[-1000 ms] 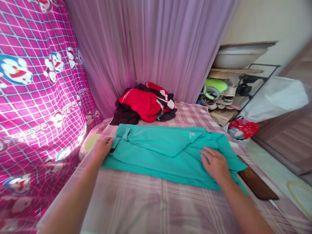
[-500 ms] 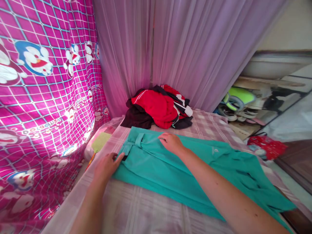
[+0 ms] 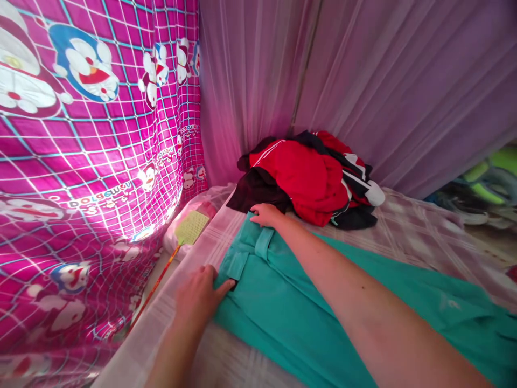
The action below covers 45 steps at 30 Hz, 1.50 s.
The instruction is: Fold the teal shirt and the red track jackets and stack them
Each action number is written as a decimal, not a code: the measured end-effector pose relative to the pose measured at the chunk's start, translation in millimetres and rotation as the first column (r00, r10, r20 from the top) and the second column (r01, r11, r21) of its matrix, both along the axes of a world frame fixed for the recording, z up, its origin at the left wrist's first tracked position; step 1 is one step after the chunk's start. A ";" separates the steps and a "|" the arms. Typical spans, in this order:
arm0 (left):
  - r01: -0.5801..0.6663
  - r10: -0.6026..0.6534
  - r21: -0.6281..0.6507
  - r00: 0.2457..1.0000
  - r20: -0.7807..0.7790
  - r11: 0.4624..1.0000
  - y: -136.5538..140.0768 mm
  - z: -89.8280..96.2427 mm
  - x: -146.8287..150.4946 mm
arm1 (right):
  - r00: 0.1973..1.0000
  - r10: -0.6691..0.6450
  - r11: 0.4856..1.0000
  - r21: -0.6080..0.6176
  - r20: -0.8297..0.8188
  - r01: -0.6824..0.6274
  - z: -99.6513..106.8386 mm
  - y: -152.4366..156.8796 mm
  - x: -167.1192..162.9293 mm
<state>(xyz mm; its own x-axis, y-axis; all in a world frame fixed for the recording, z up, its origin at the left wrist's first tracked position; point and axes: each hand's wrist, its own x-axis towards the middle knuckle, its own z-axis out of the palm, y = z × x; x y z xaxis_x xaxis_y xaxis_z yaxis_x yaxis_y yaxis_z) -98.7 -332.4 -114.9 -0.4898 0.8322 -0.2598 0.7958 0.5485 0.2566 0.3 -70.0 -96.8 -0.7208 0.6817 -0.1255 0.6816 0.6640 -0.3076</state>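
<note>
Teal trousers (image 3: pixel 278 293) lie flattened across the bed, with the waistband and a wide belt loop at the left end. My left hand (image 3: pixel 198 295) is closed on the near part of the waistband, its thumb on top beside a small dark patch and its fingers over the edge. At the far corner of the waistband, my right hand (image 3: pixel 266 214) pinches the cloth with bent fingers. The right forearm crosses above the trousers and covers part of them.
Behind the trousers is a heap of red and black clothes (image 3: pixel 311 178). A yellow fly swatter (image 3: pixel 191 227) leans by the bed's left edge. Pink patterned cloth (image 3: pixel 100 161) hangs at left, a purple curtain (image 3: pixel 250 97) at the back. The bed sheet (image 3: pixel 407 237) is checked.
My right hand has moved from above the middle of the trousers to the waistband's far corner and taken hold. The left hand stays at the waistband. The view has turned left.
</note>
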 end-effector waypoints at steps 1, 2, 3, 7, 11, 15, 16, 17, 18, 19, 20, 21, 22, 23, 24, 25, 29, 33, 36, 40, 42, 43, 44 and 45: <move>0.000 0.000 -0.005 1.000 0.000 1.000 0.3 -0.2 0.6 | 1.000 0.004 1.000 -0.017 0.016 -0.003 -1.3 2.6 -3.8; -0.003 0.003 -0.011 1.000 0.003 1.000 0.5 -0.4 1.2 | 0.999 0.009 0.999 -0.035 0.033 -0.008 -1.7 4.7 -6.5; -0.010 0.011 -0.021 1.000 0.010 1.000 0.5 -0.5 1.7 | 0.999 0.018 0.998 -0.056 0.050 -0.016 -1.3 6.5 -8.0; -0.062 0.065 -0.037 0.994 0.083 0.997 -0.2 -1.1 2.4 | 0.993 0.058 0.986 -0.161 0.101 -0.041 6.8 11.4 -2.0; -0.061 0.065 -0.047 0.993 0.094 0.997 -1.6 -0.6 2.2 | 0.992 0.117 0.915 -0.395 0.056 -0.085 17.5 18.8 17.8; -0.031 0.033 -0.029 0.997 0.076 0.999 -3.6 1.5 2.9 | 0.986 0.168 0.844 -0.518 0.015 -0.136 24.9 25.4 32.9; -0.029 0.031 -0.018 0.997 0.075 0.999 -4.2 2.0 2.9 | 0.983 0.181 0.838 -0.525 0.012 -0.148 26.3 25.3 33.8; -0.029 0.029 -0.009 0.997 0.076 1.000 -4.8 2.3 2.8 | 0.981 0.195 0.838 -0.522 0.013 -0.159 27.7 24.3 33.6; -0.029 0.029 -0.003 0.996 0.080 1.000 -5.3 2.2 2.3 | 0.976 0.215 0.843 -0.508 0.020 -0.175 29.2 22.6 32.2; -0.031 0.031 0.000 0.996 0.087 1.000 -5.7 1.8 1.6 | 0.970 0.240 0.857 -0.477 0.034 -0.195 30.8 20.0 30.1; -0.033 0.033 0.001 0.994 0.099 0.999 -5.9 1.1 0.4 | 0.961 0.270 0.875 -0.430 0.056 -0.221 32.7 17.0 27.5; -0.036 0.036 0.003 0.993 0.116 0.999 -6.0 -0.1 -1.1 | 0.950 0.300 0.896 -0.367 0.087 -0.249 34.8 13.6 24.8; -0.037 0.035 0.011 0.990 0.135 0.999 -6.0 -1.4 -2.9 | 0.938 0.323 0.915 -0.294 0.129 -0.275 37.1 10.1 22.4; -0.036 0.032 0.022 0.986 0.161 0.999 -5.8 -2.9 -4.8 | 0.927 0.332 0.931 -0.220 0.172 -0.292 39.5 6.9 20.7; -0.031 0.023 0.038 0.980 0.197 0.999 -5.5 -4.3 -6.8 | 0.922 0.326 0.942 -0.152 0.209 -0.299 41.9 4.0 19.9; -0.025 0.010 0.060 0.970 0.244 0.998 -5.2 -5.3 -8.6 | 0.921 0.310 0.950 -0.098 0.235 -0.295 44.3 1.9 20.3; -0.049 -0.052 0.185 0.862 0.505 0.982 -5.1 -2.3 -9.2 | 0.954 0.259 0.964 -0.093 0.150 -0.247 54.1 1.0 35.6; -0.079 -0.135 0.300 0.766 0.629 0.951 -6.8 20.4 5.2 | 0.980 0.197 0.922 -0.332 -0.037 -0.198 66.0 5.4 64.7; -0.027 -0.183 0.353 0.816 0.548 0.935 -6.0 52.1 23.1 | 0.971 0.134 0.915 -0.352 -0.199 -0.199 77.9 8.0 89.1; 0.118 -0.286 0.368 0.848 0.446 0.922 2.1 100.4 53.3 | 0.960 0.056 0.967 -0.226 -0.276 -0.121 98.9 11.0 127.4; 0.209 -0.357 0.367 0.844 0.399 0.906 8.8 120.3 72.0 | 0.977 -0.061 0.984 -0.179 -0.206 0.023 110.4 9.9 150.0; 0.259 -0.397 0.369 0.838 0.373 0.893 12.5 128.5 82.6 | 0.976 -0.131 0.976 -0.198 -0.173 0.096 116.0 8.2 162.2; 0.311 -0.441 0.373 0.829 0.344 0.874 16.2 135.5 93.9 | 0.968 -0.197 0.956 -0.251 -0.155 0.154 121.2 5.6 174.9; 0.363 -0.488 0.380 0.816 0.311 0.850 19.8 141.3 106.1 | 0.952 -0.258 0.924 -0.330 -0.164 0.193 125.8 2.1 188.2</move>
